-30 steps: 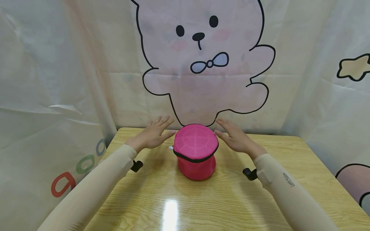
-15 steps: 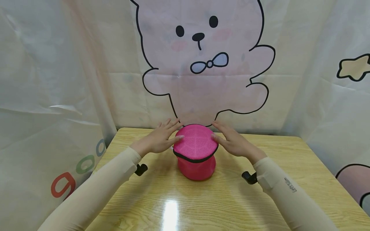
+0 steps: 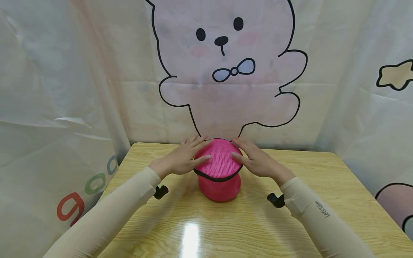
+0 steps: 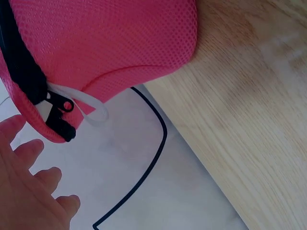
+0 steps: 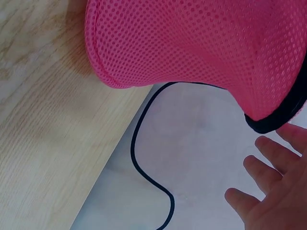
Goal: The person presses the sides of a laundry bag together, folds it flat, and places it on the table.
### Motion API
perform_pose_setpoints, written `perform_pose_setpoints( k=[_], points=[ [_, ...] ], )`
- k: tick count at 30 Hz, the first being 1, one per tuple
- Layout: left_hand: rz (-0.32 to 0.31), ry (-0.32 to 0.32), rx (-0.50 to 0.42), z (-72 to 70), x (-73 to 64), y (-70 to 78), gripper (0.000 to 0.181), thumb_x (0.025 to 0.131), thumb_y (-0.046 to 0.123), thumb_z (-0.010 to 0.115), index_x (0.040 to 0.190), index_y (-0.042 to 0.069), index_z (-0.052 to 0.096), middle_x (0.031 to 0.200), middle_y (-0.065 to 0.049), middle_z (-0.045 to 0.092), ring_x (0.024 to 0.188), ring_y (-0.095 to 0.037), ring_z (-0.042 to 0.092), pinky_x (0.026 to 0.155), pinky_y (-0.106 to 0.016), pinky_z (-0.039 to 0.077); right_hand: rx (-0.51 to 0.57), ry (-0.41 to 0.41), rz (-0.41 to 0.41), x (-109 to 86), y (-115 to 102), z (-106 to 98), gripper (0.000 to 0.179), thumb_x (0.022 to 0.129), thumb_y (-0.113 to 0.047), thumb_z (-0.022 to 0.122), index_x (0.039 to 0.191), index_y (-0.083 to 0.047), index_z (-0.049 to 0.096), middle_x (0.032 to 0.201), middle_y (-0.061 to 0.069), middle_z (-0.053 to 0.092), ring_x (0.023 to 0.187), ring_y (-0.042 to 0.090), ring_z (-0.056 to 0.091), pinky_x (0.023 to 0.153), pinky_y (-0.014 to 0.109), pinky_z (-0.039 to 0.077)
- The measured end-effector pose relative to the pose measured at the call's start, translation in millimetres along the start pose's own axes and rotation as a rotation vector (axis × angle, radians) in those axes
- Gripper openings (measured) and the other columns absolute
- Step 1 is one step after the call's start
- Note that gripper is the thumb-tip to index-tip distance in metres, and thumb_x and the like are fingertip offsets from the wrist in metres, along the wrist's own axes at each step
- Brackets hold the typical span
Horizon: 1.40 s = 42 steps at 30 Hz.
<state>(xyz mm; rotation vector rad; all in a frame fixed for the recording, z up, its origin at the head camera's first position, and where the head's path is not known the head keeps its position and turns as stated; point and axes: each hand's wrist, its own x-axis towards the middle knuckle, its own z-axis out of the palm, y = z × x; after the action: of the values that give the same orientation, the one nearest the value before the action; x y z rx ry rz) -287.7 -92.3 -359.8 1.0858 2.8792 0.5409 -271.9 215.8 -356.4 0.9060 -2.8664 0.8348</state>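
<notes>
A pink mesh laundry bag (image 3: 219, 190) stands upright on the wooden table, its round top (image 3: 220, 166) edged with a black zipper band (image 3: 218, 178). My left hand (image 3: 180, 159) is at the top's left edge and my right hand (image 3: 261, 161) at its right edge, both with extended, spread fingers and thumbs over the pink mesh. Whether the fingertips press on it or hover just above, I cannot tell. Close to the left hand, a black zipper pull (image 4: 62, 102) and a white loop (image 4: 98, 110) show in the left wrist view. Both thumbs are out of sight in the wrist views.
Behind the wooden table (image 3: 155, 229) hangs a pale curtain (image 3: 142, 107) printed with a pink bear. More curtain flanks both sides. Black wrist-mounted pieces (image 3: 160, 192) jut from beneath the sleeves. A bright reflection lies on the tabletop near the front.
Both hands have moved inward toward each other, from beside the bag to over the edges of its round top. The laundry bag has stayed in place.
</notes>
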Motion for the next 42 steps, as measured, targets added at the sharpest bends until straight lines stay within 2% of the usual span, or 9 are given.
perform_pose_setpoints(
  k=[10,20,27,42],
  points=[
    [0.02,-0.023,-0.023,4.0,-0.5,6.7,0.071,0.106,0.066,0.037,0.167,0.034,0.02,0.176,0.001,0.011,0.163,-0.031,0.0,0.13,-0.06,0.001,-0.026,-0.011,-0.01,2.0,-10.3,4.3,0.07,0.107,-0.049,0.052,0.164,-0.014,0.031,0.17,0.013,0.029,0.158,0.037,0.025,0.125,0.064,0.025],
    [0.048,-0.037,-0.042,8.3,-1.2,10.5,0.071,0.106,0.065,0.037,0.167,0.035,0.016,0.176,0.004,0.007,0.163,-0.029,-0.003,0.13,-0.06,-0.002,-0.025,-0.019,-0.038,3.1,-17.4,8.5,0.07,0.107,-0.049,0.052,0.165,-0.016,0.031,0.17,0.01,0.029,0.158,0.036,0.025,0.125,0.063,0.026],
    [0.047,-0.049,-0.03,12.3,0.4,11.8,0.073,0.105,0.068,0.034,0.167,0.037,0.013,0.176,0.006,0.005,0.163,-0.026,-0.004,0.13,-0.061,0.001,-0.034,-0.018,-0.055,4.2,-17.9,12.4,0.07,0.107,-0.048,0.053,0.164,-0.015,0.031,0.17,0.007,0.029,0.158,0.033,0.026,0.125,0.06,0.028],
    [0.054,-0.04,-0.024,15.8,1.8,13.7,0.073,0.106,0.066,0.037,0.167,0.036,0.012,0.177,0.003,0.007,0.164,-0.03,-0.001,0.13,-0.061,0.003,-0.041,-0.029,-0.077,5.1,-16.9,16.8,0.072,0.106,-0.047,0.055,0.165,-0.014,0.03,0.172,0.007,0.026,0.159,0.038,0.022,0.126,0.063,0.022]
  ],
)
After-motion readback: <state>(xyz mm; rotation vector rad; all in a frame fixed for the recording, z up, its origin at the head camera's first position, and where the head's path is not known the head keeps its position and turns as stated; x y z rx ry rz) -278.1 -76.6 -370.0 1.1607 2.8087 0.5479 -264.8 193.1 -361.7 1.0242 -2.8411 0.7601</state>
